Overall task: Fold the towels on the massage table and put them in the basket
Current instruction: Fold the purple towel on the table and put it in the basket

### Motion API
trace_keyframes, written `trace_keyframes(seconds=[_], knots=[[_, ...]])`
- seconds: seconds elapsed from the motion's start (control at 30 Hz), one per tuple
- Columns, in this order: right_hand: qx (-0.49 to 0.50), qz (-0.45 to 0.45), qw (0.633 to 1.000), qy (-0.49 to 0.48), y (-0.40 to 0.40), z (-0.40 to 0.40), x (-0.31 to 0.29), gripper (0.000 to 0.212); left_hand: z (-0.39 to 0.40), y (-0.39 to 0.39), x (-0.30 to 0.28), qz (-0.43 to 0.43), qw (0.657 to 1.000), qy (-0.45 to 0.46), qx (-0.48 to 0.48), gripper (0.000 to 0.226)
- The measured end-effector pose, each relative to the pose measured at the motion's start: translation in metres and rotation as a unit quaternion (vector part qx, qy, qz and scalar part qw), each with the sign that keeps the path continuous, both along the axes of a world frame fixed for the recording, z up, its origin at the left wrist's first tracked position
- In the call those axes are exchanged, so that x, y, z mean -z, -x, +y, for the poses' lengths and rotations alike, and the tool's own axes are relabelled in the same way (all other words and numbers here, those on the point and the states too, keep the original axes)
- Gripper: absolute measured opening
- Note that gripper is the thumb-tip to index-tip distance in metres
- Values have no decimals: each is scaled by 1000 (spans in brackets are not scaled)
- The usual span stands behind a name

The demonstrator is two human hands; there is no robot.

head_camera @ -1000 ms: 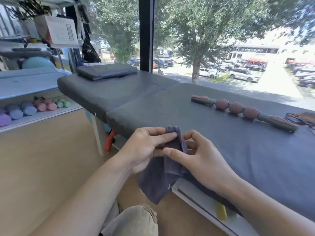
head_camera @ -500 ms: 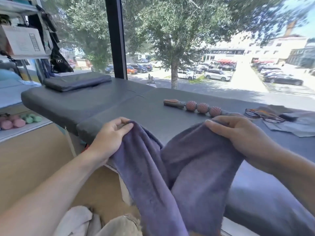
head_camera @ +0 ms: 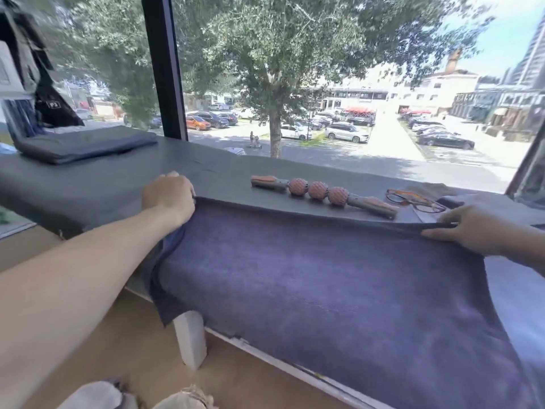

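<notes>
From the head view, I have the purple towel [head_camera: 339, 290] stretched wide between my two hands, which are well apart. My left hand [head_camera: 168, 199] at about 10 o'clock has its fingers curled over one top corner, and my right hand [head_camera: 469, 228] at about 3 o'clock pinches the other corner between thumb and fingers. The top edge runs taut between them over the bench [head_camera: 88, 190], and the rest drapes over the near edge and hangs toward the floor.

The cloth looks soft, limp and light: it sags wherever I am not holding it, so it will keep no shape of its own. It seems fleecy enough not to slip from a pinch. I judge the corners the right place to hold, since they keep the edge straight for a fold.

Beyond the top edge, at 12 o'clock, lie a massage roller stick [head_camera: 318, 191] and a pair of glasses [head_camera: 415, 200], near the towel but apart from it. A folded dark towel [head_camera: 85, 144] lies at 10 o'clock, far back. I see no basket here.
</notes>
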State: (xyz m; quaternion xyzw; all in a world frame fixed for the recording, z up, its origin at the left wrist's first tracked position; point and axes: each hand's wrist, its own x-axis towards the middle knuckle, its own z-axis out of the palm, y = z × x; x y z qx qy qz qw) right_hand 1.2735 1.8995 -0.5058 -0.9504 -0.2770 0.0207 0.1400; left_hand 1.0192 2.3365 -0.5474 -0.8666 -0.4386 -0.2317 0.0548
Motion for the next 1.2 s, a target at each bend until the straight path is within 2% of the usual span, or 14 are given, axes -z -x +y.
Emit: trace_keyframes(seconds=[0.03, 0.07, 0.17, 0.23, 0.3, 0.43, 0.53, 0.63, 0.73, 0.77, 0.83, 0.93, 1.07, 1.2], knots=[[-9, 5, 1000, 5, -13, -1, 6, 114, -1, -9, -1, -1, 1000, 10, -19, 10], [-15, 9, 1000, 14, -19, -1, 8, 112, -2, -16, -1, -4, 999, 24, -29, 11], [3, 4, 999, 44, -24, 1, 10, 45, 0, -37, 1, -40, 996, 74, -25, 12], [11, -6, 998, 58, -35, -1, 16, 29, 3, -47, 5, -75, 991, 107, -12, 12], [18, -8, 998, 62, -44, -3, 23, 26, 7, -55, 11, -101, 985, 136, 23, 14], [36, -27, 998, 43, -57, -10, 36, 29, 9, -65, 23, -107, 973, 174, 108, 40], [67, -49, 995, 56, -79, -14, 50, 28, 13, -68, 36, -14, 967, 208, 149, 72], [29, -174, 977, 121, -98, -13, 66, 25, 23, -64, 43, 116, 985, 96, 82, 72], [-22, -325, 935, 140, -37, 18, 46, 41, 28, -53, 39, 94, 995, 10, 10, 58], [-65, -332, 932, 127, -10, 32, 39, 42, 27, -52, 38, 65, 998, -7, 11, 56], [-166, -208, 961, 77, 36, 57, 32, 46, 12, -58, 33, 8, 997, -10, 74, 51], [-270, -18, 962, 43, 69, 87, 49, 61, -27, -77, 33, -2, 968, 110, 226, 52], [-293, 20, 952, 93, 69, 91, 81, 72, -28, -79, 48, 162, 943, 214, 194, 78], [-278, 39, 953, 115, 51, 74, 78, 73, 6, -73, 51, 164, 952, 221, 135, 86]])
